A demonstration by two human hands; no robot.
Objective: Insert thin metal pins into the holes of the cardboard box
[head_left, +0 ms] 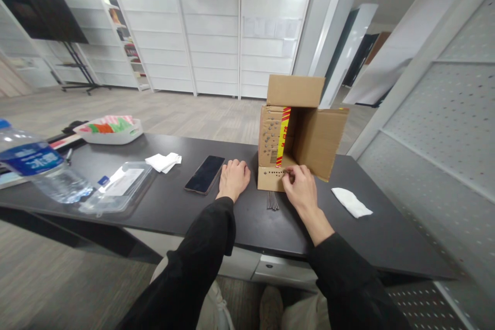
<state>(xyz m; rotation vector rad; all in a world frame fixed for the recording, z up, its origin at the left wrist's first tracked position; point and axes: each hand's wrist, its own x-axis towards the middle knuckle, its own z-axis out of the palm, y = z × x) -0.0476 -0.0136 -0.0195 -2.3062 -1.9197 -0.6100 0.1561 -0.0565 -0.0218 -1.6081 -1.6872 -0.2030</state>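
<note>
An opened cardboard box (266, 136) stands on the dark table, its side and top flaps spread. Small dark holes run in a row along its low front flap (269, 180). At the right end of that row, my right hand (302, 188) is pinched against the cardboard; whatever its fingertips hold is hidden. Several thin metal nails or screws (273, 201) lie side by side just in front of the box. My left hand (234, 178) rests on the table with its fingers curled, between the box and a black phone (204, 174), and no object shows in it.
To the left are a clear plastic case (119, 188), folded white tissues (163, 162), a tilted water bottle (42, 165) and a white basket (110, 131) with colourful contents. Another white tissue (351, 202) lies right of the box. A perforated panel (436, 129) borders the table's right side.
</note>
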